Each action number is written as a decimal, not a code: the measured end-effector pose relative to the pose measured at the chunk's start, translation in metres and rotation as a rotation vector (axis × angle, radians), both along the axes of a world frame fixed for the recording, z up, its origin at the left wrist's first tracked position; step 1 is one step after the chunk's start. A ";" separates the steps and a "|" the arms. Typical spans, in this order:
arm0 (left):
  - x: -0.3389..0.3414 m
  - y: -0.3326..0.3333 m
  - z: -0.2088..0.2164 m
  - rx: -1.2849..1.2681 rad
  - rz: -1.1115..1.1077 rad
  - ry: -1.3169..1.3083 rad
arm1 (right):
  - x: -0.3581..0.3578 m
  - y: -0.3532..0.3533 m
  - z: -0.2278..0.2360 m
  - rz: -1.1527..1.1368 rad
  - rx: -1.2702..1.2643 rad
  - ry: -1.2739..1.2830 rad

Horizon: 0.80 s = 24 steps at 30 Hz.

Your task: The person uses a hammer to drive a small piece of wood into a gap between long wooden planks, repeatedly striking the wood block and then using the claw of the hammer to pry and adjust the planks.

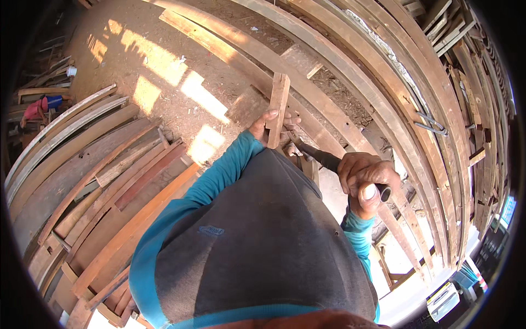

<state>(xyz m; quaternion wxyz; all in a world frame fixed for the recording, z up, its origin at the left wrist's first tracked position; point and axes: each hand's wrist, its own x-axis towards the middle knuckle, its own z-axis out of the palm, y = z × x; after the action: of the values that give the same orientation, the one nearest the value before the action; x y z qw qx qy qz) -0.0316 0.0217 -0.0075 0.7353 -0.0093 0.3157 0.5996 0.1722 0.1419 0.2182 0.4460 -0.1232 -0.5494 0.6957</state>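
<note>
Ahead of my chest, my left hand is closed around a short squared block of wood. The block stands roughly upright, its top end well above my fingers. My right hand is wrapped round the dark grip of a hand tool. One end of that grip sticks out past my thumb. The tool's other end reaches left to just beside the lower part of the block. Its head is partly hidden and too small to make out, and I cannot tell whether it touches the wood.
Long wooden beams run across the right side, with a metal clamp-like piece lying on them. Stacked boards fill the left. Sunlit dirt floor shows ahead. A white-and-yellow box sits at lower right.
</note>
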 end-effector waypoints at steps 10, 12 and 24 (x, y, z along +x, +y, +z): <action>0.141 0.009 -0.049 0.141 -0.656 0.763 | 0.129 -0.148 -0.022 -0.489 -0.061 -0.264; 0.145 -0.001 -0.030 0.059 -0.706 0.416 | 0.125 -0.164 -0.029 -0.499 -0.062 -0.418; 0.354 -0.002 -0.018 0.324 -1.119 0.527 | 0.298 -0.233 -0.059 -0.766 -0.417 -0.704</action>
<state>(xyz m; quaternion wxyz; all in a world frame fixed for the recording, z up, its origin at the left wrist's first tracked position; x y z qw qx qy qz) 0.3229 0.0200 -0.0259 0.8270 0.4159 0.3485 0.1471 0.4701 -0.0910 0.1593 0.4225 -0.6245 -0.4320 0.4948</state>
